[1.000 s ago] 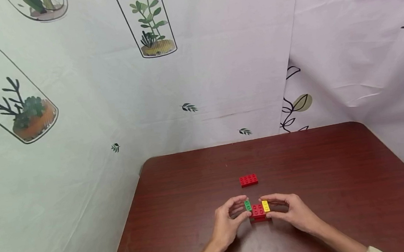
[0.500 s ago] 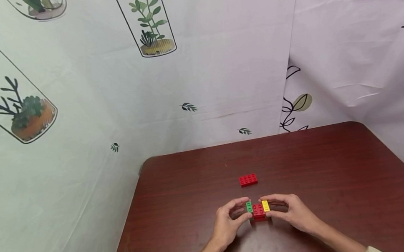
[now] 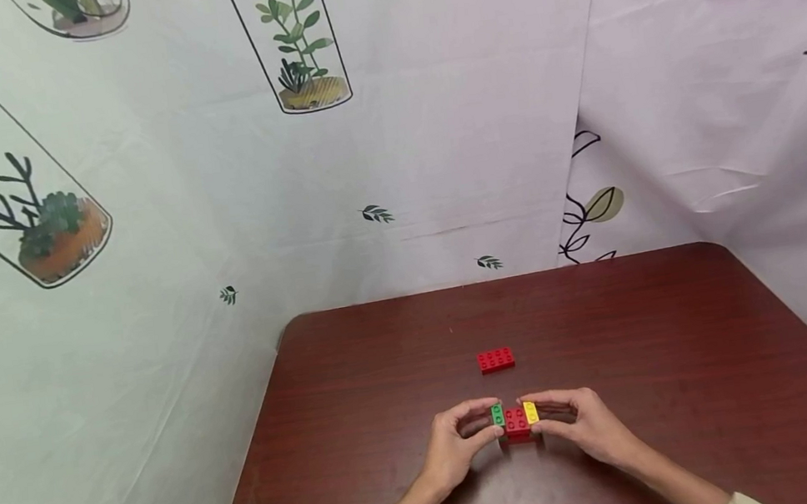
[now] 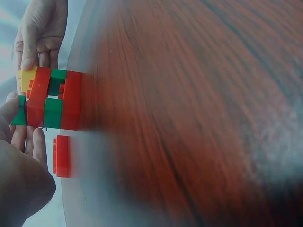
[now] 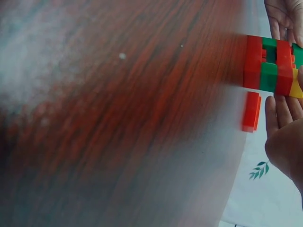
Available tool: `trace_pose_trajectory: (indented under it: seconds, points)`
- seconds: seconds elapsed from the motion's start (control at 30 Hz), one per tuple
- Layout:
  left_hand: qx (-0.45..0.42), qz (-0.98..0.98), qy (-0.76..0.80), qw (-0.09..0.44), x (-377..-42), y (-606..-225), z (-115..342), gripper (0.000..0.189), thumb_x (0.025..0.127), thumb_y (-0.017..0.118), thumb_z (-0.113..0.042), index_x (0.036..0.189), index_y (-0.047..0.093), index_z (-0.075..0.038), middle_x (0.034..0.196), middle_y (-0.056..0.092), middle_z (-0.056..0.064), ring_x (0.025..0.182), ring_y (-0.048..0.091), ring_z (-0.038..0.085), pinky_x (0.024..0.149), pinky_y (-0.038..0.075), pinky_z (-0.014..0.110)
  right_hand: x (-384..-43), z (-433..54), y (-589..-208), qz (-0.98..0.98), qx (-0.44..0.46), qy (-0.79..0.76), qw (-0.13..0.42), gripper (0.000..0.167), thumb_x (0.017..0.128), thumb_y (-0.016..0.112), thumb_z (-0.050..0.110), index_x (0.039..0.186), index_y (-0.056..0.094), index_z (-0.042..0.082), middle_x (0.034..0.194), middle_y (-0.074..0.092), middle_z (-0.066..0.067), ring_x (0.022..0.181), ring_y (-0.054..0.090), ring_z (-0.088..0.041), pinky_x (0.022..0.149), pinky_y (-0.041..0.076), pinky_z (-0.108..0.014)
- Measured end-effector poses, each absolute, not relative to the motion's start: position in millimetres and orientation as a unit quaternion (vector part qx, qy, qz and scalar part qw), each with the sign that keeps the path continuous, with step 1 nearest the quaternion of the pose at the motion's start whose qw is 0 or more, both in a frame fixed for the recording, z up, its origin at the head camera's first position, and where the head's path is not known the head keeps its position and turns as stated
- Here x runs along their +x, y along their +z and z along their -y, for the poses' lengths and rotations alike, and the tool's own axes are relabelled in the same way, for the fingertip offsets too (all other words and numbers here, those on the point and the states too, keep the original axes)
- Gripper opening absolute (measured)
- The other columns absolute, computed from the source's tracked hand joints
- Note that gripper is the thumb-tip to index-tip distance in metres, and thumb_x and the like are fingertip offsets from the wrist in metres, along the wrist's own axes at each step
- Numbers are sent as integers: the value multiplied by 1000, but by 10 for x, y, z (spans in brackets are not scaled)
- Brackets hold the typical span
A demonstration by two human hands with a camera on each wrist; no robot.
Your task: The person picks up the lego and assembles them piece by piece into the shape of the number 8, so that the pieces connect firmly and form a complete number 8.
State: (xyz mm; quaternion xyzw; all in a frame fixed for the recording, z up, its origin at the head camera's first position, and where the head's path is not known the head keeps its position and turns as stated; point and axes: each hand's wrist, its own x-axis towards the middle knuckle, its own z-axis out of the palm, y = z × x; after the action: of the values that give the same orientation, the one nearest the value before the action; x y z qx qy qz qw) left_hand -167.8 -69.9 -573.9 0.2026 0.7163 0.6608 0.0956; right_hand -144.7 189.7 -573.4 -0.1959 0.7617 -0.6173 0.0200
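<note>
Near the front edge of the dark wood surface (image 3: 647, 323), the left hand (image 3: 458, 447) and right hand (image 3: 591, 426) each pinch a side of the brick stack (image 3: 516, 421), steadying it upright, with a spare red brick (image 3: 496, 359) lying just beyond.

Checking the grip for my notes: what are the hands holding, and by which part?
Both hands hold the brick stack: left hand pinches its green-brick end, right hand its yellow-brick end.
</note>
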Motion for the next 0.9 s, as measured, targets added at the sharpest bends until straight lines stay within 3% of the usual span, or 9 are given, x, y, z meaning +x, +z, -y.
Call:
trace_pose_trajectory:
  seconds: [0.43,0.9]
  points:
    - [219,-718,657,75,-1687,-5792,682,35,92,82,-4,126,76,-5,124,76,10,112,74,19,95,60,30,-1468,-1901,-5787,-762,-196,-617,9,38,95,82,13,130,73,0,122,76,-14,111,73,-14,90,60,-24]
    - [239,-726,643,46,-1637,-5854,663,38,94,81,-11,131,73,-4,128,75,12,116,73,24,97,60,32,-1431,-1881,-5864,-760,-219,-611,-39,35,96,80,8,130,73,1,121,76,-16,109,74,-16,87,62,-25]
